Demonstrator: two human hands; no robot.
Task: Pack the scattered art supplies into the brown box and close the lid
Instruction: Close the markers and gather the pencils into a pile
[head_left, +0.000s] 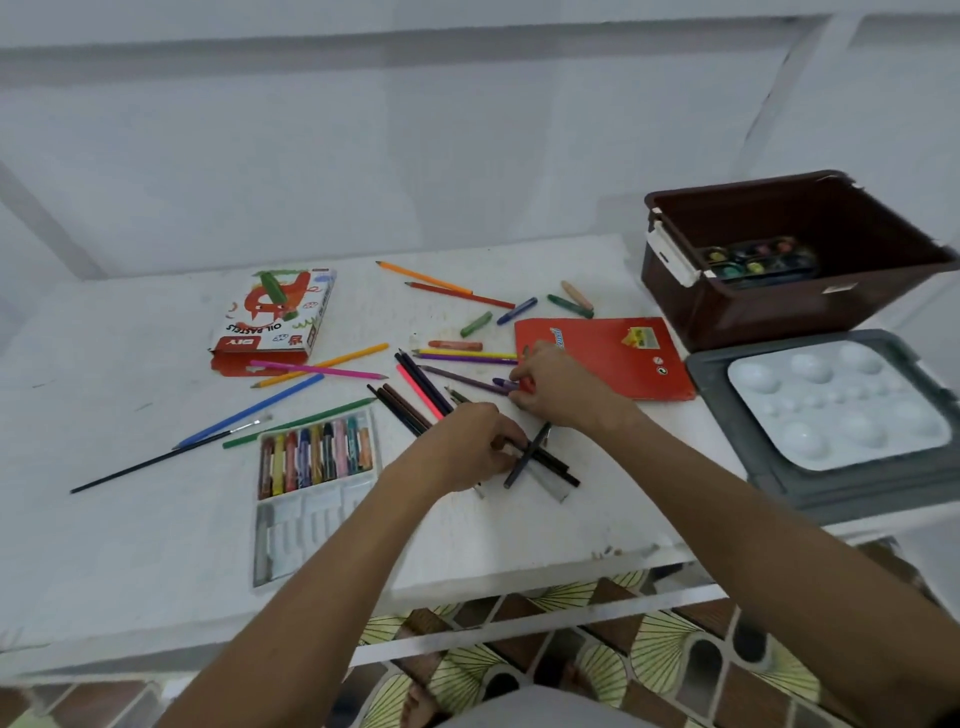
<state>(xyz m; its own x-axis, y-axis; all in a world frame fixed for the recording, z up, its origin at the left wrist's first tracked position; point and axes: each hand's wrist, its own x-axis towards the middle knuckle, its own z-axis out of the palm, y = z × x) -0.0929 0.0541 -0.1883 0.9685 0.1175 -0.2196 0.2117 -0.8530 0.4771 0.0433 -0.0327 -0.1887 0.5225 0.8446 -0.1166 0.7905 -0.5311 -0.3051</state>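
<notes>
Now our left hand (470, 447) grips dark pencils (550, 460) in curled fingers; our right hand's (553, 384) fingertips pinch a purple crayon (505, 384).

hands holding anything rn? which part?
Left hand grips a bundle of dark coloured pencils near their middle. Right hand pinches a purple crayon at its right end, beside the red paper packet.

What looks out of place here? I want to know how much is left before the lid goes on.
Pencils and crayons lie scattered across the white table, and the oil pastel tray sits outside its carton. The brown box holds only a paint set.
</notes>
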